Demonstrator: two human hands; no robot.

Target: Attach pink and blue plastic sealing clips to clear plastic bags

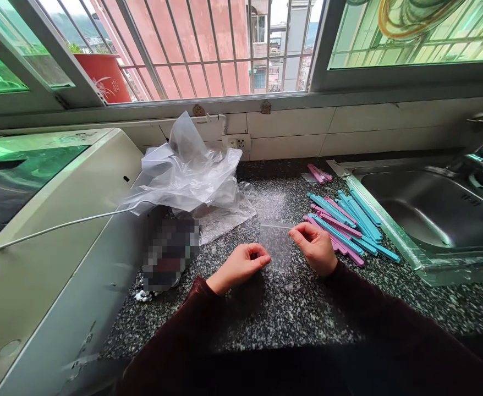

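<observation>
A small clear plastic zip bag (pixel 278 247) hangs between my two hands above the speckled counter. My left hand (pixel 243 264) pinches its lower left edge, thumb and forefinger pressed together. At the upper right corner my right hand (pixel 313 245) grips the bag the same way. Through the film the counter shows, and I see nothing inside it. Just beyond my right hand lies a loose pile of blue and pink plastic sealing clips (pixel 344 220). Behind the pile, a few pink clips (pixel 319 174) rest on a small clear bag.
Crumpled clear plastic bags (pixel 192 170) lie at the back left, beside a blurred dark object (pixel 171 253). A white cable (pixel 68 224) crosses a pale appliance (pixel 80 203) on the left. The steel sink (pixel 423 203) is at right, below a barred window.
</observation>
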